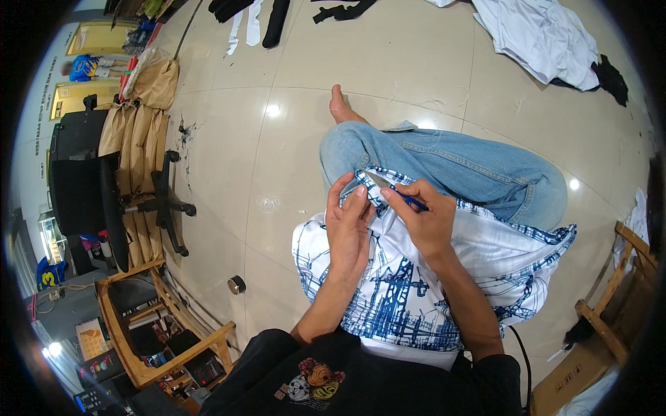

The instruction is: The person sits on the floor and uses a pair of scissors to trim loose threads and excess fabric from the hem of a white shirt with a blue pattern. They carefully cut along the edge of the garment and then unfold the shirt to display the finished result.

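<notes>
A white garment with a blue line print (399, 284) lies spread over my lap and folded legs. My left hand (349, 225) pinches its blue-patterned edge between thumb and fingers, holding the edge raised. My right hand (424, 216) is closed around small blue-handled thread snips (411, 200). Their grey metal blades point up and left, against the held edge near my left fingertips. Whether the blades are apart or together is too small to tell.
Beyond my jeans (451, 163) stretches a tiled floor with loose threads. White cloth (538, 41) and black strips (277, 21) lie farther off. At left stand an office chair (87, 201), brown sacks (135, 152) and a wooden frame (111, 326). A cardboard box (572, 374) sits at right.
</notes>
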Demonstrator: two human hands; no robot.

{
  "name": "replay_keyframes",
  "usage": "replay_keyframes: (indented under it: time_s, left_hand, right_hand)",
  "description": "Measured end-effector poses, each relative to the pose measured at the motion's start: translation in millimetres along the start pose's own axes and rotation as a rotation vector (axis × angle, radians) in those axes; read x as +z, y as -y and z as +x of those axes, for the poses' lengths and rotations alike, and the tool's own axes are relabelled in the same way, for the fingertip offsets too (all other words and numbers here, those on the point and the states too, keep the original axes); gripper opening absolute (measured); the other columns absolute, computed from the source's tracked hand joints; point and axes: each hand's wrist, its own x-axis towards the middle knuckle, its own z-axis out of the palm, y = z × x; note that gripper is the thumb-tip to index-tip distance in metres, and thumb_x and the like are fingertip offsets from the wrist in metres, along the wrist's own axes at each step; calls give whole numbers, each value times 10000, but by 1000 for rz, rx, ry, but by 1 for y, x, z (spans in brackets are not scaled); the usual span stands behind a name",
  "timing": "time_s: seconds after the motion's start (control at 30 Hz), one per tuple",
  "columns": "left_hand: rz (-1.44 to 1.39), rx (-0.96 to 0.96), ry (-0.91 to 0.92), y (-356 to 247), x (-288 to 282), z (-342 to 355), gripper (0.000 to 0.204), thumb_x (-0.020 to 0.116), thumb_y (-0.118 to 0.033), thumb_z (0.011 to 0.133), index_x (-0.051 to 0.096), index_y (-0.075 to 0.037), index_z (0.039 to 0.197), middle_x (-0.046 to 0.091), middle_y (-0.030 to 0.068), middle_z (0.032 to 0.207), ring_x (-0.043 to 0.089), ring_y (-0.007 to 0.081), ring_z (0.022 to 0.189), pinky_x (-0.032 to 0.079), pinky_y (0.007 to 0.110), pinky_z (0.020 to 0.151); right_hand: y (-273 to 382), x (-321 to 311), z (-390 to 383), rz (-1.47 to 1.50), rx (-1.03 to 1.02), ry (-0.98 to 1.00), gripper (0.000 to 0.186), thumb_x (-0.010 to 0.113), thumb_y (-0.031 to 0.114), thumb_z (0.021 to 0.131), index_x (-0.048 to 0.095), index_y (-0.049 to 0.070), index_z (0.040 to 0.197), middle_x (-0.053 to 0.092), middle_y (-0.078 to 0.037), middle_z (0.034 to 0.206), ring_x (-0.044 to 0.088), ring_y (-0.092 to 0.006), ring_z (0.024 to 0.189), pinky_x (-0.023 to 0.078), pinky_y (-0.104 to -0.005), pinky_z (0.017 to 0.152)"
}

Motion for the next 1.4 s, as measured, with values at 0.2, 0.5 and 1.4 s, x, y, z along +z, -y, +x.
replay_keyframes:
  time_s: [0.2,0.5,1.4]
  left_hand:
    - [-1,-11,-23,-2,6,-3,464,657,-141,989,436,-65,1390,716,50,1052,643,108,985,495,281,921]
    - [-8,-8,-16,0,2,-2,459,661,-141,987,444,-64,1383,710,43,1022,642,105,967,502,273,885]
    - [893,256,396,-64,6,83,304,556,-303,1022,661,-27,947,601,16,912,543,99,850,428,235,798]
  right_hand:
    - [-1,0,0,-1,1,6,226,838,206,829,681,44,822,620,-20,594,521,-25,527,383,-202,471]
    - [-4,0,-1,62,25,-8,215,825,190,846,694,20,871,678,-35,659,556,-35,556,406,-198,493]
    - [-14,-10,16,745,595,291,245,629,224,992,664,31,845,474,81,606,350,-15,542,258,-209,519]
